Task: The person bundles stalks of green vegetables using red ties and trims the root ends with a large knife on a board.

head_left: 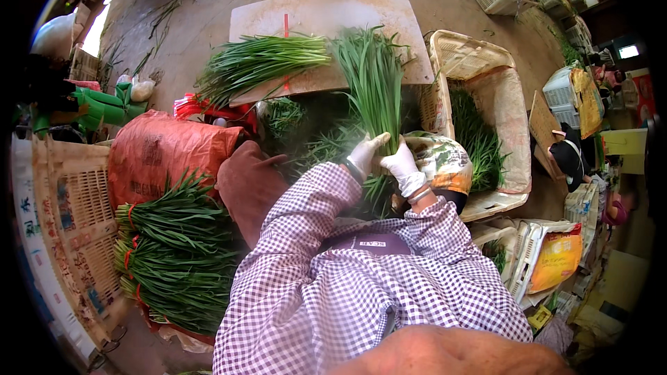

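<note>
Between my two white-gloved hands stands a loose bunch of green garlic chives (pixel 375 83), its upper part spread over the right side of a pale board (pixel 326 10). My left hand (pixel 364 155) is closed round the lower left of the bunch. Close beside it, my right hand (pixel 403 167) grips the lower right, and leaves hang below both hands. Another pile of chives (pixel 264 59) lies on the board's left half, across a thin red strip (pixel 285 26). More loose chives (pixel 326 146) fill the dark space below the board's near edge.
At right stands a dirty white plastic crate (pixel 517 139) with chives inside. Tied chive bundles (pixel 174 257) are stacked at lower left, beside a red sack (pixel 163 156) and a beige crate (pixel 83 222). A person in dark clothing (pixel 570 156) is at far right.
</note>
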Tool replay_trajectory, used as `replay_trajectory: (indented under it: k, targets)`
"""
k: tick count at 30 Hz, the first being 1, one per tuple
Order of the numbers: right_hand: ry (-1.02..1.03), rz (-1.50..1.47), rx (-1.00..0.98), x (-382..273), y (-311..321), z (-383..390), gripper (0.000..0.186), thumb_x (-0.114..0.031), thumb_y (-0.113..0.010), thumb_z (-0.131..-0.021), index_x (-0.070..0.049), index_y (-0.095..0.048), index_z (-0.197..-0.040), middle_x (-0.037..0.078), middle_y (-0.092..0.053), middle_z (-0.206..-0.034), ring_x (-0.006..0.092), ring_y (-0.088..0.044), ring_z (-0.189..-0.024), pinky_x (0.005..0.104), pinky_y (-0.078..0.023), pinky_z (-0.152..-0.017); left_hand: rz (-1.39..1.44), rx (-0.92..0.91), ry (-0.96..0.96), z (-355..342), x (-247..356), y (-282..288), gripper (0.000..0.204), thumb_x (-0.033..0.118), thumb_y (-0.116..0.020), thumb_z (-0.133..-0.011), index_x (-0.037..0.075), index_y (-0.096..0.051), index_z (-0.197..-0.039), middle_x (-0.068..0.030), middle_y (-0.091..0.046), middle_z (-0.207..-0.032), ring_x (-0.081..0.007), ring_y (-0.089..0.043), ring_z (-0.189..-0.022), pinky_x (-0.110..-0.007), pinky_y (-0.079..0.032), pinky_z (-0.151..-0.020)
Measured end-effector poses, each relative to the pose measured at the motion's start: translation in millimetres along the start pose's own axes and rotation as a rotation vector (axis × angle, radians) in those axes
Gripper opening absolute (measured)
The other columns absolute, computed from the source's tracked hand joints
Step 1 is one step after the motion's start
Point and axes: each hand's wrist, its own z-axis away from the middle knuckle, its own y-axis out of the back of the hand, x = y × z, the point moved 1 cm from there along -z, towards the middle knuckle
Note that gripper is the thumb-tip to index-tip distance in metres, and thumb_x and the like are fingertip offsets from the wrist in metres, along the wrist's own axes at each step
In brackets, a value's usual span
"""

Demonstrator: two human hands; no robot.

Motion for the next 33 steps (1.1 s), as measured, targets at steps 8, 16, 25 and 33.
replay_trajectory:
  k: [8,16,25,33]
  targets:
    - [0.088,0.317,0.022,-28.6,14.9,39.9,0.106,-0.023,-0.086,-0.062,-0.005,-0.022,-0.145,0.019,-0.057,-0.122,0.0292,-0.059,-0.11,0.0355,-0.047,-0.094,0.301,-0.3,0.052,-13.4,-8.0,5.1,0.04,0.029,-0.059,-0.095,0.007,-0.053,-0.128,-0.0097,-0.061,-0.122,-0.0243,-0.059,-0.111,-0.042,-0.044,-0.1]
    - [0.264,0.506,0.178,-63.2,-2.1,57.5,0.11,-0.023,-0.084,-0.066,-0.012,-0.012,-0.149,0.018,-0.056,-0.125,0.0297,-0.062,-0.107,0.0364,-0.05,-0.091,0.186,-0.362,-0.252,-3.6,-17.5,-16.3,0.051,0.045,-0.056,-0.095,0.008,-0.051,-0.131,-0.0058,-0.058,-0.126,-0.0189,-0.057,-0.112,-0.036,-0.045,-0.1]
    - [0.652,0.669,0.156,-164.5,2.0,58.6,0.085,-0.008,-0.074,-0.071,-0.011,-0.032,-0.145,0.021,-0.062,-0.113,0.036,-0.066,-0.097,0.0392,-0.055,-0.08,0.023,-0.495,-0.575,55.0,96.2,-46.6,0.078,0.052,-0.071,-0.079,0.005,-0.046,-0.135,-0.01,-0.055,-0.13,-0.0262,-0.054,-0.118,-0.044,-0.043,-0.101]
    - [1.001,0.753,-0.222,-244.7,-80.6,-99.7,0.073,-0.015,-0.074,-0.072,-0.012,-0.04,-0.136,0.022,-0.062,-0.114,0.0374,-0.064,-0.101,0.0424,-0.053,-0.084,0.175,0.018,-1.346,206.0,319.8,24.1,0.045,0.038,-0.065,-0.089,0.007,-0.059,-0.121,-0.0093,-0.064,-0.119,-0.0258,-0.06,-0.11,-0.046,-0.048,-0.096]
